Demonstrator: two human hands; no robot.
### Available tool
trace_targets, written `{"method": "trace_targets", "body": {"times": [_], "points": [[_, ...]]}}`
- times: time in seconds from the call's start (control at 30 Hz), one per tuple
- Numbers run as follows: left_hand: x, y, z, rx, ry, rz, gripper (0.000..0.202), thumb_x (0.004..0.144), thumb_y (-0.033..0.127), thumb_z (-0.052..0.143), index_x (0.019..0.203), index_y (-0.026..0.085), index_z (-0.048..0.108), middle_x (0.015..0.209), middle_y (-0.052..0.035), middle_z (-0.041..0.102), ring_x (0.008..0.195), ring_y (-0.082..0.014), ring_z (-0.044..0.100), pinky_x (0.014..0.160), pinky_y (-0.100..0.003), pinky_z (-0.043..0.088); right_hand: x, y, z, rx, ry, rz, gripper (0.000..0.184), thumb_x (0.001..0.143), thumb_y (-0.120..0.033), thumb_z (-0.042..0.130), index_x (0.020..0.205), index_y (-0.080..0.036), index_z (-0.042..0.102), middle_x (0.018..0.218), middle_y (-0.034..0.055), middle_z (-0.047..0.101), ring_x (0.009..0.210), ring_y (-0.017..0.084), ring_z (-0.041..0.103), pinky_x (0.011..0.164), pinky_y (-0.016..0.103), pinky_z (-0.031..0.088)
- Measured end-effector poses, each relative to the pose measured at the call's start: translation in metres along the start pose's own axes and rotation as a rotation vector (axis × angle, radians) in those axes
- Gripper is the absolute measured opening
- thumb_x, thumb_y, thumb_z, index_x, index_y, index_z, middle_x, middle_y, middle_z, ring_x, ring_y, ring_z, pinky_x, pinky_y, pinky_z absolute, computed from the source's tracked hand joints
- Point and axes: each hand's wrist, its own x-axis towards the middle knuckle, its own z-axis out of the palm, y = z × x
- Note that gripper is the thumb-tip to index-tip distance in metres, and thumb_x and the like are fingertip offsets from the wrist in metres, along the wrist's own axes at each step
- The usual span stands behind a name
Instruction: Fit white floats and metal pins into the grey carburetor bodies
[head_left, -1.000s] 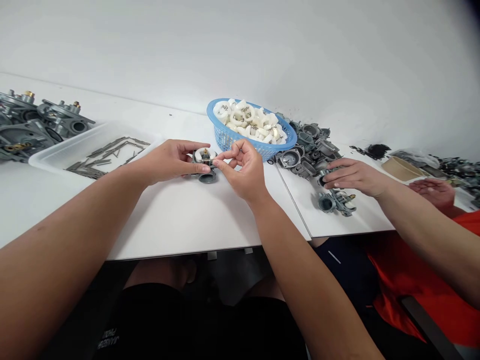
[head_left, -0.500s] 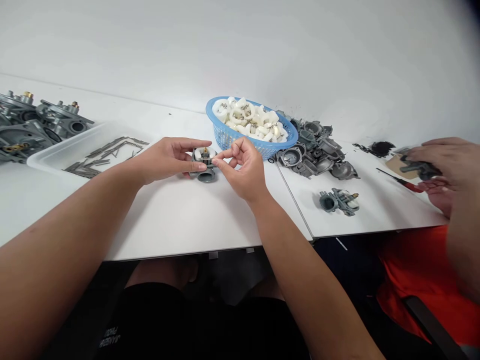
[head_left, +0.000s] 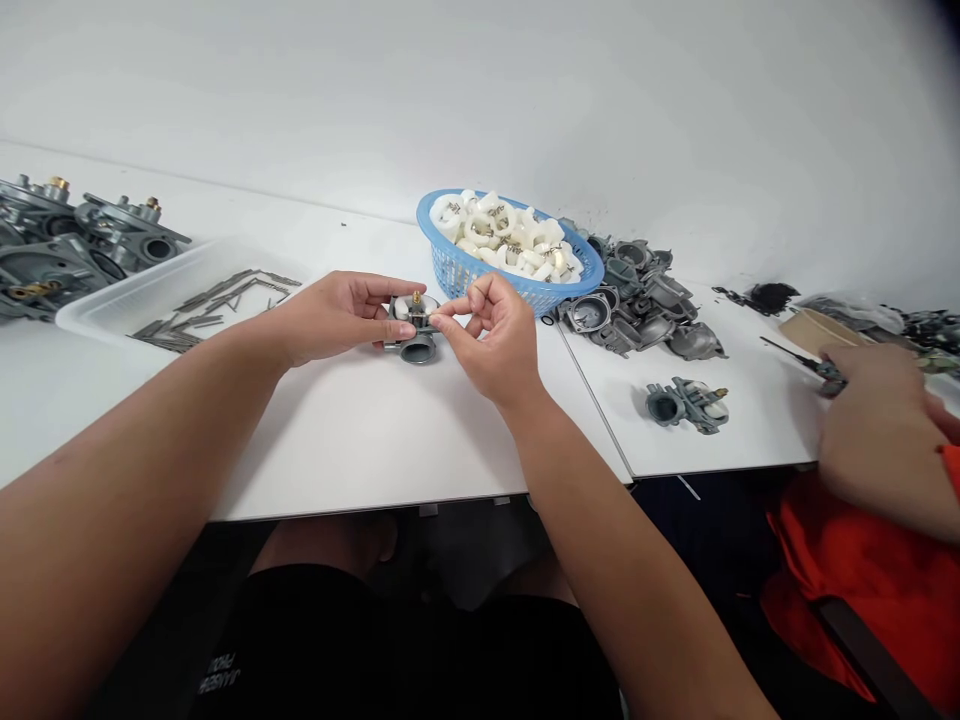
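My left hand [head_left: 341, 317] grips a small grey carburetor body [head_left: 415, 335] that rests on the white table [head_left: 360, 430], with a white float and a brass jet on its top. My right hand [head_left: 495, 335] meets it from the right, thumb and forefinger pinched at the body's upper right edge on something too small to make out. Just behind my hands stands a blue basket [head_left: 457, 268] heaped with white plastic floats [head_left: 510, 240].
A clear tray [head_left: 120, 305] of thin metal pins lies at the left, with finished carburetors [head_left: 52, 240] behind it. A pile of grey carburetor bodies [head_left: 637, 300] and one single carburetor [head_left: 686, 405] lie right of the basket. A co-worker's hand [head_left: 874, 420] works at the far right.
My hands stayed on the carburetor body with only small finger shifts. The co-worker's hand left the pile of bodies, drew back to the right with a part, and now sits at the far right.
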Motion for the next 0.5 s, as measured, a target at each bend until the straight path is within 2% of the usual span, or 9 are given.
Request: {"method": "trace_targets", "body": {"times": [0.07, 0.23, 0.37, 0.5], "points": [[-0.0001, 0.0006, 0.0002, -0.006, 0.005, -0.007, 0.065, 0.070, 0.046, 0.090, 0.132, 0.035, 0.074, 0.080, -0.0022, 0.068, 0.079, -0.0208, 0.068, 0.074, -0.038, 0.063, -0.0010, 0.0000, 0.0011, -0.029, 0.013, -0.026, 0.036, 0.084, -0.021, 0.070, 0.078, -0.026, 0.035, 0.084, -0.0032, 0.073, 0.049, 0.008, 0.031, 0.050, 0.028, 0.030], [0.0004, -0.0011, 0.0000, -0.012, -0.009, -0.004, 0.067, 0.070, 0.045, 0.090, 0.133, 0.035, 0.073, 0.095, -0.0045, 0.076, 0.085, -0.0226, 0.070, 0.075, -0.039, 0.063, -0.0022, 0.0014, 0.0019, -0.084, 0.024, -0.060, 0.033, 0.085, -0.022, 0.068, 0.077, -0.026, 0.037, 0.081, -0.0024, 0.068, 0.065, 0.013, 0.055, 0.059, 0.029, 0.040], [-0.0005, 0.0001, 0.0017, 0.002, 0.007, 0.002, 0.066, 0.071, 0.045, 0.089, 0.133, 0.034, 0.073, 0.086, -0.0034, 0.074, 0.083, -0.0230, 0.070, 0.073, -0.039, 0.061, 0.0003, 0.0032, -0.0018, -0.081, -0.006, -0.097, 0.030, 0.085, -0.021, 0.067, 0.077, -0.026, 0.039, 0.082, -0.0025, 0.068, 0.071, 0.014, 0.058, 0.068, 0.032, 0.047], [-0.0029, 0.0071, 0.0061, 0.126, 0.099, -0.040, 0.069, 0.066, 0.051, 0.090, 0.131, 0.033, 0.074, 0.066, 0.0002, 0.066, 0.069, -0.0226, 0.065, 0.066, -0.039, 0.054, 0.0048, 0.0074, -0.0062, -0.117, 0.000, -0.108, 0.017, 0.084, -0.020, 0.070, 0.087, -0.025, 0.054, 0.089, -0.0018, 0.069, 0.079, 0.015, 0.060, 0.077, 0.033, 0.049]]}}
